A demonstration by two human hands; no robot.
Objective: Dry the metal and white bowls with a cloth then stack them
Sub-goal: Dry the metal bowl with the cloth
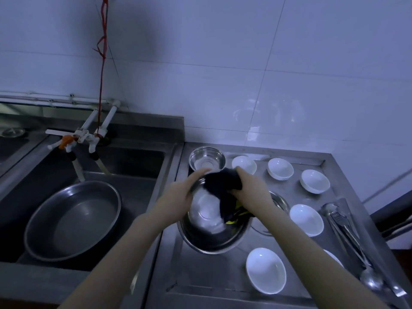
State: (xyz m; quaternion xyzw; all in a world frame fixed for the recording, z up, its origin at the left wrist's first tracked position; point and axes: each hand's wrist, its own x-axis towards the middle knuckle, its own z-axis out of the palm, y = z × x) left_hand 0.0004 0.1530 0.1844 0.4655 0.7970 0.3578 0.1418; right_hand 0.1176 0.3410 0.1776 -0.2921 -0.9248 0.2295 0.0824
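Observation:
My left hand point(178, 195) grips the far left rim of a large metal bowl point(207, 233), which is tilted toward me above the steel counter. My right hand point(249, 188) holds a dark cloth point(225, 186) with a yellow patch, pressed into the bowl's far side. A smaller metal bowl point(206, 158) stands upright behind them. Another metal bowl point(278, 201) is partly hidden under my right forearm. Several white bowls stand around: at the back point(244, 165), point(280, 168), point(314, 181), at the right point(306, 219) and near me point(266, 269).
The counter point(214, 279) has raised edges. Metal tongs point(343, 221) and a ladle point(370, 279) lie along its right side. To the left is a deep sink point(138, 166) holding a wide metal basin point(73, 219), with white taps point(87, 139) above. A tiled wall stands behind.

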